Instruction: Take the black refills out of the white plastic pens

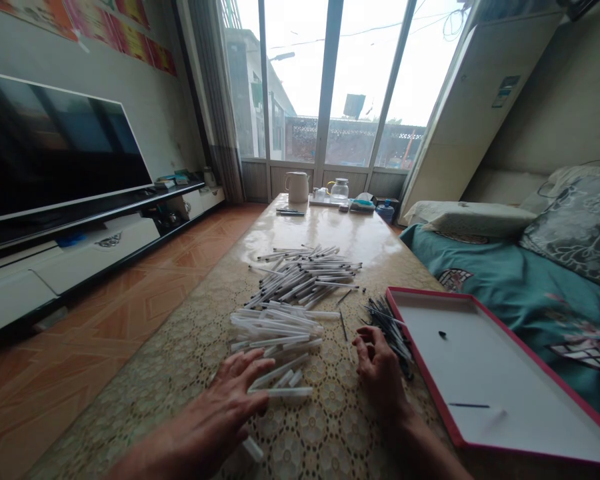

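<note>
My left hand (243, 379) is open, its fingers spread over the near end of a heap of white plastic pen tubes (275, 327). One tube (293, 392) lies by its thumb tip, and another (253, 448) sticks out below the palm. My right hand (377, 363) has its fingers curled beside a bundle of thin dark pen refills (393, 333). What those fingers hold, if anything, is hidden. A single refill (343, 327) lies on the tablecloth just beyond the right fingertips. Farther off is a pile of white pens with dark ends (305, 277).
A red-rimmed shallow white tray (473, 297) stands on the right, with a small dark piece (442, 335) and a thin dark stick (469, 405) inside. At the table's far end are a pitcher (298, 188), a glass jar (339, 189) and a tissue pack (363, 202).
</note>
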